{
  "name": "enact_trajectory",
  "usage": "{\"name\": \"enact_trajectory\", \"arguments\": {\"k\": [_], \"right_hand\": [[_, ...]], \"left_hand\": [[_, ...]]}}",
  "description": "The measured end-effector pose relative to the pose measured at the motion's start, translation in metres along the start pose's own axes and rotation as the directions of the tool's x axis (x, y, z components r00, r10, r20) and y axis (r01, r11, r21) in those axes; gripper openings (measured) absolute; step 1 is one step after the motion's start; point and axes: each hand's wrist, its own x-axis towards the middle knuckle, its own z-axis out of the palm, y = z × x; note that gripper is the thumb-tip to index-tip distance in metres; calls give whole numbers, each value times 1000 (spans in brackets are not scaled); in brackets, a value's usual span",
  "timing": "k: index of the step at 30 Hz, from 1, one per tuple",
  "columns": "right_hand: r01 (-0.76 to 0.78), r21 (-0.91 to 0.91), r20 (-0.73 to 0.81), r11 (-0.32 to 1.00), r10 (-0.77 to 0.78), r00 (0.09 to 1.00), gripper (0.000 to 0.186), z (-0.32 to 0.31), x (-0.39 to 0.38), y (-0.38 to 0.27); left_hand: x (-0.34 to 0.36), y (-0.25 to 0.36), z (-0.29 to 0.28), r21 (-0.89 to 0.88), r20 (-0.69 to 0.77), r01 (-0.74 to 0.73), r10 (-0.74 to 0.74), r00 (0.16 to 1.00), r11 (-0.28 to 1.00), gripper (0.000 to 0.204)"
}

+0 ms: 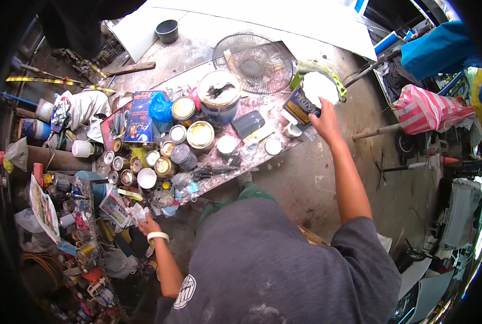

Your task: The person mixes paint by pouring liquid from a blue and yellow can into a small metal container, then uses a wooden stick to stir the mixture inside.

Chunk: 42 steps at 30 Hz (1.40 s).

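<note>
My right hand (324, 117) reaches to the table's right end and grips the near edge of a can (299, 107) with a dark label and gold lettering. A round white surface (319, 88) tops the can; whether it is a lid or contents I cannot tell. Beside it stand a small white cup (293, 130) and a small white-topped tin (273, 146). Low at the left, my left hand (147, 224) is closed on a crumpled white paper or cloth (138, 213). A pale band circles that wrist. Printed newspaper (114, 207) lies next to this hand.
The stained table (235, 168) carries several paint tins, a big paint bucket (218, 97), a dark tray (248, 125) and a fan grille (254, 63). Cluttered shelving with cans lines the left. A striped bag (432, 109) and a pole (377, 131) stand at the right.
</note>
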Motion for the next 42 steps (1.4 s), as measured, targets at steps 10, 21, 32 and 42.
{"name": "enact_trajectory", "arguments": {"k": [10, 21, 32, 42], "right_hand": [[-68, -237, 281, 969, 136, 950, 60, -6, 106, 59], [-29, -282, 250, 959, 103, 963, 74, -3, 110, 66], [-65, 143, 30, 988, 62, 998, 65, -21, 112, 78], [-180, 704, 317, 687, -77, 945, 63, -10, -34, -10]], "left_hand": [[-165, -64, 29, 150, 132, 245, -265, 955, 958, 72], [-239, -84, 58, 341, 492, 381, -508, 707, 860, 70], [-207, -12, 56, 32, 287, 221, -221, 932, 975, 69], [-240, 214, 6, -665, 521, -90, 547, 655, 741, 45]]}}
